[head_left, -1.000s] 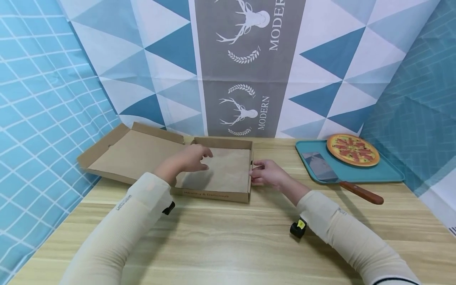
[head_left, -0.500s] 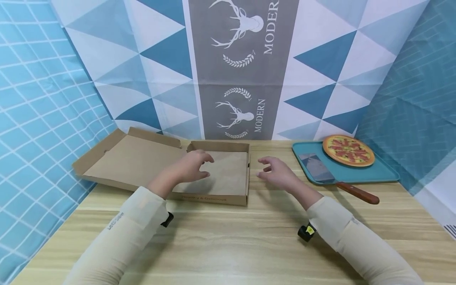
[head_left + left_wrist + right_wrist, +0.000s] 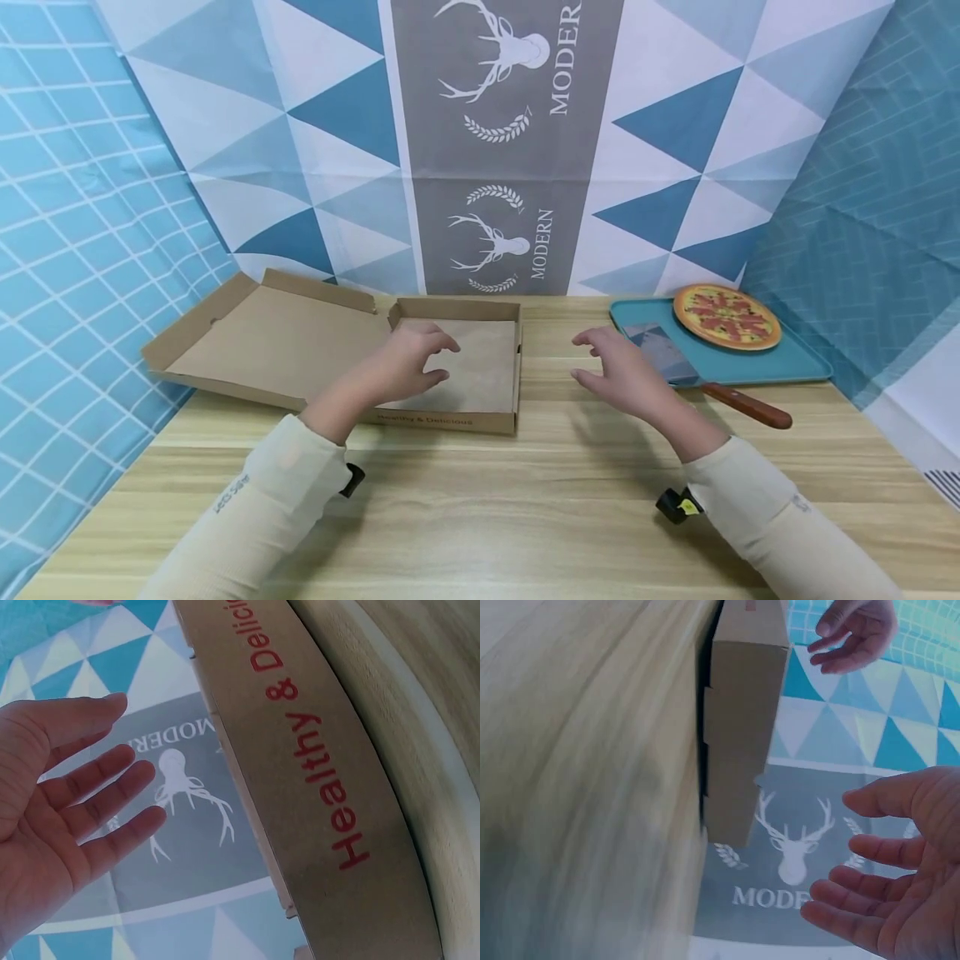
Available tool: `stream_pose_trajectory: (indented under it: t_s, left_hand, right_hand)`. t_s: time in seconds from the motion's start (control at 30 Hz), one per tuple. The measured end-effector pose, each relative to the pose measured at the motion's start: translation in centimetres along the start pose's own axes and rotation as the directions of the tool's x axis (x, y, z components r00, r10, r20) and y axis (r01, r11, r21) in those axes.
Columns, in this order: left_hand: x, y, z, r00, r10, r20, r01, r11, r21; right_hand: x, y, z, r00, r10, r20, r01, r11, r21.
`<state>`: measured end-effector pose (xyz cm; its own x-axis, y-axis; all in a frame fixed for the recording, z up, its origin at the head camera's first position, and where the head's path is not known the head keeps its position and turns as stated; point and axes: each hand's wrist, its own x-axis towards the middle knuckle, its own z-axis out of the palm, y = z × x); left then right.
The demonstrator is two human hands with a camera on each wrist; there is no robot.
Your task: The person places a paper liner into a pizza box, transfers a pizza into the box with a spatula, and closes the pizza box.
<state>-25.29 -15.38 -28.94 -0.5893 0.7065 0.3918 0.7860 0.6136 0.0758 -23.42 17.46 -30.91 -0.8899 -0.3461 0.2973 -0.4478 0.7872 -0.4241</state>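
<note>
An opened cardboard pizza box [image 3: 480, 367] lies on the table, its lid [image 3: 277, 333] folded out to the left. My left hand [image 3: 408, 362] hovers above the box near the lid's fold, fingers loosely bent and holding nothing. The left wrist view shows that hand [image 3: 67, 787] apart from the box's printed front wall [image 3: 300, 750]. To the right of the box, my right hand [image 3: 618, 371] is held over the table with relaxed fingers and nothing in them. In the right wrist view this hand [image 3: 900, 870] is clear of the box's side wall [image 3: 742, 727].
A teal tray [image 3: 787, 367] at the right back bears a pizza [image 3: 727, 317] and a pizza server [image 3: 660, 354]. The server's wooden handle [image 3: 750, 407] juts over the tray's front edge. Patterned cloth [image 3: 502, 167] stands behind the wooden table [image 3: 487, 508].
My right hand has let go of the box's right side and moved right, toward the tray. My left hand has stayed above the box with little movement.
</note>
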Motion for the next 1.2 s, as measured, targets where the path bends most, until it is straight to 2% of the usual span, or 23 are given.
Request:
stream_pose_trajectory:
  t_s: [0.13,0.27,0.43,0.6,0.67,1.0,1.2]
  left_hand:
    - [-0.1,0.4,0.1,0.998,0.047,-0.033,-0.046,0.999,0.028]
    - [-0.2,0.7,0.1,0.998,0.058,-0.037,-0.057,0.998,0.037]
    - [-0.5,1.5,0.0,1.0,0.025,0.01,-0.025,1.0,-0.006]
    - [-0.6,2.4,-0.2,0.998,-0.012,0.064,0.014,0.999,-0.035]
    - [-0.6,2.7,-0.1,0.998,-0.009,0.066,0.011,0.999,-0.03]
    - [-0.4,4.1,0.3,0.997,0.072,0.03,-0.072,0.997,-0.008]
    - [-0.2,4.9,0.9,0.993,0.108,0.05,-0.108,0.994,-0.012]
  right_hand:
    - [-0.8,0.3,-1.1,1.0,-0.025,-0.002,0.025,0.997,-0.07]
    - [-1.6,0.6,-2.2,0.999,-0.05,0.005,0.05,0.985,-0.166]
    - [-2.8,1.2,-3.4,0.997,-0.069,0.037,0.077,0.961,-0.266]
    - [-3.5,1.9,-4.6,0.996,-0.073,0.059,0.087,0.95,-0.299]
    - [-3.8,2.1,-5.1,0.996,-0.067,0.058,0.082,0.947,-0.31]
    - [-5.0,3.6,-7.7,0.994,0.045,0.1,-0.006,0.932,-0.362]
    - [-5.7,5.0,-8.8,0.986,0.132,0.104,-0.084,0.922,-0.379]
